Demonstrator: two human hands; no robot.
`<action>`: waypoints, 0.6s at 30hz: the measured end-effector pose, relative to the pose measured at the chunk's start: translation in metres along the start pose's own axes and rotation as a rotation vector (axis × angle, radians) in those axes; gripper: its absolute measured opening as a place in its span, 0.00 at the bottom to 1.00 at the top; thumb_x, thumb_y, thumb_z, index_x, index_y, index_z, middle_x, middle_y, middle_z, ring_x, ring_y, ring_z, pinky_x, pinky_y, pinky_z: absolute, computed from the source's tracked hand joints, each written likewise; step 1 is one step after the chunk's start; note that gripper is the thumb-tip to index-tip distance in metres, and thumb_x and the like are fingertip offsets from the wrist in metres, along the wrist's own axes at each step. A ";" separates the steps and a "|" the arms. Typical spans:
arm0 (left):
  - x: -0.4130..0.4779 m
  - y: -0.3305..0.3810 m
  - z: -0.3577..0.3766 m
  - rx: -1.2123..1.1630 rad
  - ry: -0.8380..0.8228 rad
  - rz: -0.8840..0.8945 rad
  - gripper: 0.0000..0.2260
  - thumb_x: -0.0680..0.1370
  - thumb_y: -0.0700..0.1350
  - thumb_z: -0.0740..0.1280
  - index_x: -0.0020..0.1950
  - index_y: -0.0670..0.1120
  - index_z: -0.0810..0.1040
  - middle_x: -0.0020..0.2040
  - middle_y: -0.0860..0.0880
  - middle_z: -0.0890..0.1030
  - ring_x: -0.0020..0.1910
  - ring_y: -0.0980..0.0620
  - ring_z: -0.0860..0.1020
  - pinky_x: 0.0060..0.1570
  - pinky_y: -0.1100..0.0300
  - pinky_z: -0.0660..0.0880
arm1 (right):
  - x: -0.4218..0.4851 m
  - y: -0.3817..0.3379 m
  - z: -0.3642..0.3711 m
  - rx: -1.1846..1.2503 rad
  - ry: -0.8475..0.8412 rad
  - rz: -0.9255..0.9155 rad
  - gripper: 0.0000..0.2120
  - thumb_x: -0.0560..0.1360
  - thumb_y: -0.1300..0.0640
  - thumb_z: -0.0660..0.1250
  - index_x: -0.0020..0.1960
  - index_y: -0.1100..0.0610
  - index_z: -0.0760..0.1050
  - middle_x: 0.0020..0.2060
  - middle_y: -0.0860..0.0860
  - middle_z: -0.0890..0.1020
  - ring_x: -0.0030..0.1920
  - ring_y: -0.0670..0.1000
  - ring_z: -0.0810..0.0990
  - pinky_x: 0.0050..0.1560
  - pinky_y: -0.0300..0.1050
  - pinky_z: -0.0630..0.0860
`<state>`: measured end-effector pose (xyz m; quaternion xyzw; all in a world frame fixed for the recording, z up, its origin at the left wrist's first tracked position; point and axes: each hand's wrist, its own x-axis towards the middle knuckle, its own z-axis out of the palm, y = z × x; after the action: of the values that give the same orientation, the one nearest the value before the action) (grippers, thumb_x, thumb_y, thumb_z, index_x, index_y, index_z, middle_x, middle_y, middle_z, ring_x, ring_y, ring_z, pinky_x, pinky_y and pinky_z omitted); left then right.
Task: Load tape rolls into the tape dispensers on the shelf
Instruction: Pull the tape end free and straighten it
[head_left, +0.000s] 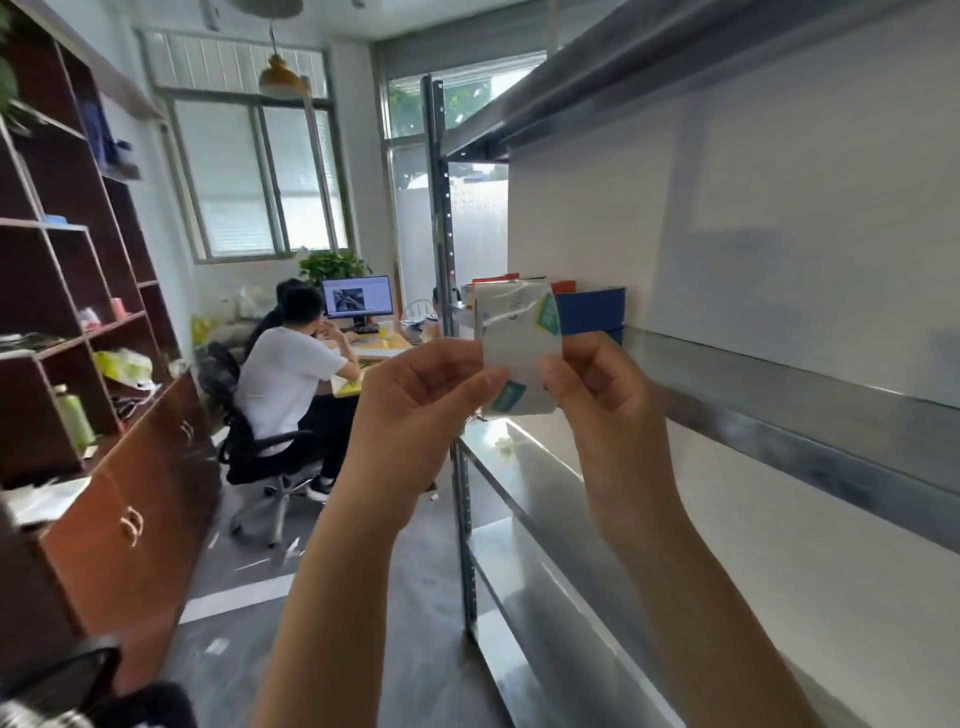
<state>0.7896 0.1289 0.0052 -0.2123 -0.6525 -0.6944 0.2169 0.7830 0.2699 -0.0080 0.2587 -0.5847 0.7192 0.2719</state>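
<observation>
A white tape pack (519, 343) wrapped in clear plastic, with teal labels, is held up in front of me at chest height. My left hand (415, 410) pinches its left edge and my right hand (597, 395) pinches its right edge. Behind it the metal shelf (779, 395) runs along the right side. At the shelf's far end stand a blue box (597, 309) and some orange items (563, 287). No tape dispenser can be made out.
A brown wooden bookcase (104, 364) with cupboards lines the left wall. Two people sit on office chairs at a desk (384, 343) with a monitor (357, 296). The grey floor aisle (363, 571) runs between bookcase and shelf.
</observation>
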 end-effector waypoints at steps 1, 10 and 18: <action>0.000 0.000 -0.003 0.006 0.002 -0.005 0.13 0.68 0.43 0.71 0.50 0.40 0.82 0.47 0.44 0.85 0.48 0.47 0.83 0.51 0.54 0.79 | 0.001 0.002 0.002 -0.001 -0.005 0.007 0.03 0.76 0.62 0.65 0.47 0.56 0.76 0.39 0.45 0.82 0.41 0.40 0.80 0.42 0.32 0.75; 0.007 -0.007 -0.012 -0.006 0.013 -0.037 0.16 0.67 0.44 0.72 0.51 0.39 0.81 0.48 0.41 0.85 0.50 0.45 0.83 0.52 0.54 0.78 | 0.008 0.014 0.007 0.007 -0.050 0.015 0.03 0.76 0.60 0.64 0.46 0.53 0.75 0.36 0.36 0.82 0.42 0.38 0.81 0.40 0.29 0.75; 0.026 -0.022 -0.026 -0.022 0.019 -0.047 0.15 0.66 0.44 0.72 0.50 0.40 0.81 0.48 0.42 0.85 0.49 0.46 0.83 0.50 0.57 0.78 | 0.024 0.034 0.019 0.021 -0.064 0.039 0.03 0.76 0.59 0.65 0.46 0.52 0.75 0.36 0.36 0.82 0.43 0.38 0.81 0.40 0.29 0.76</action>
<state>0.7559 0.1035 0.0009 -0.1925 -0.6474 -0.7086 0.2044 0.7430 0.2476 -0.0120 0.2730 -0.5905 0.7218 0.2362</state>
